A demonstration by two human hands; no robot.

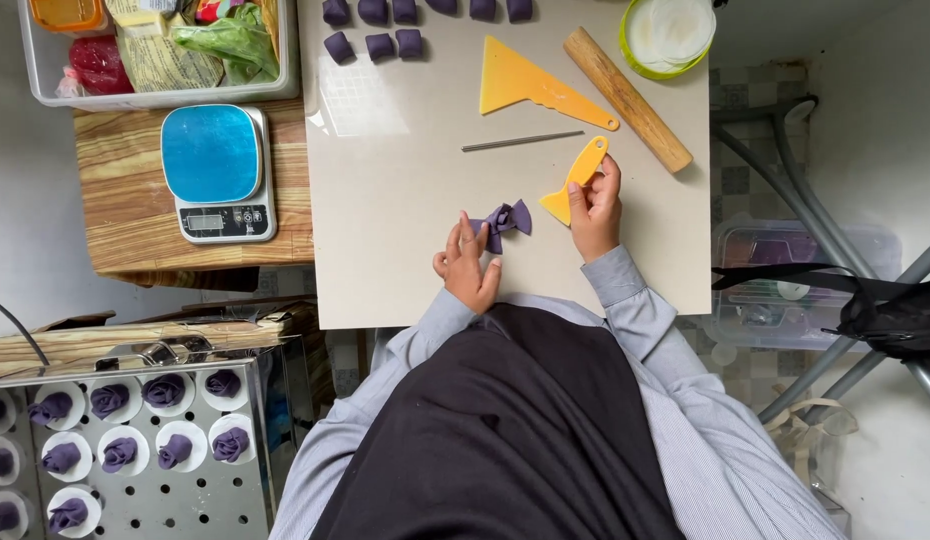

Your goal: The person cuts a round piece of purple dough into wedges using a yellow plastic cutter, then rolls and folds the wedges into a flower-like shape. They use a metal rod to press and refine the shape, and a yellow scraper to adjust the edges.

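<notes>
Our left hand point(468, 268) rests fingertips spread on the purple dough flower point(505, 219) at mid-board point(385, 250), while our right hand point(596, 207) pinches the small yellow scraper point(575, 182) just beside it

At the top left a clear plastic bin point(45, 90) stands beyond the wooden board. It holds several packages: an orange tub point(67, 13) in the far left corner, a red bag point(98, 63) below it, a beige printed packet point(163, 60) in the middle, and a green bag point(235, 40) on the right side.

Just below the bin, on the wooden board, is a kitchen scale point(218, 172) with a blue top. Its small grey screen point(202, 222) is on the near white edge, with round buttons point(251, 216) beside it.

At the right, under the table, stands a clear lidded box point(785, 290).
</notes>
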